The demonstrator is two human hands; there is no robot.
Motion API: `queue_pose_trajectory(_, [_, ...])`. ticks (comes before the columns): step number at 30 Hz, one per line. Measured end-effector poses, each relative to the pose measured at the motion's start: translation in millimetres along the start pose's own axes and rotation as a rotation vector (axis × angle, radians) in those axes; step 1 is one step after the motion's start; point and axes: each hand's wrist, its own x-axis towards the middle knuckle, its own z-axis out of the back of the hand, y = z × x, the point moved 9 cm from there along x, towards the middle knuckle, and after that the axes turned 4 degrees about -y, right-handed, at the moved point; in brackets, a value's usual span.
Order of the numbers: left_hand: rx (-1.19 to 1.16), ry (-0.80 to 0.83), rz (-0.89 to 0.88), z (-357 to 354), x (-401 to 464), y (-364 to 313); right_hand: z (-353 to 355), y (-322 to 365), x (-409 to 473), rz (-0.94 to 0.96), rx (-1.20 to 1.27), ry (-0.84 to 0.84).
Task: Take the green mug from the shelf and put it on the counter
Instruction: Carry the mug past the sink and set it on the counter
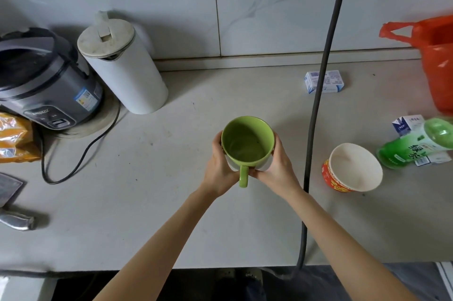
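Both hands' fingers [278, 151] cupping green mug [247, 146] over counter [147, 190], bottle [414, 147] labelled 绿茶

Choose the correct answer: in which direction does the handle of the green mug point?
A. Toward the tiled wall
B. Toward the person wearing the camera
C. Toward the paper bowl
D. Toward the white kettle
B. The green mug is held upright between the left hand and the right hand, and its handle sticks out at the bottom of the picture, between the wrists, toward the person.
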Motion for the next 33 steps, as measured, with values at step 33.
queue_pose_trajectory(33, [0.113,0.015,0.019,-21,17,54,-21,-58,10,-0.109,-0.089,-0.065])
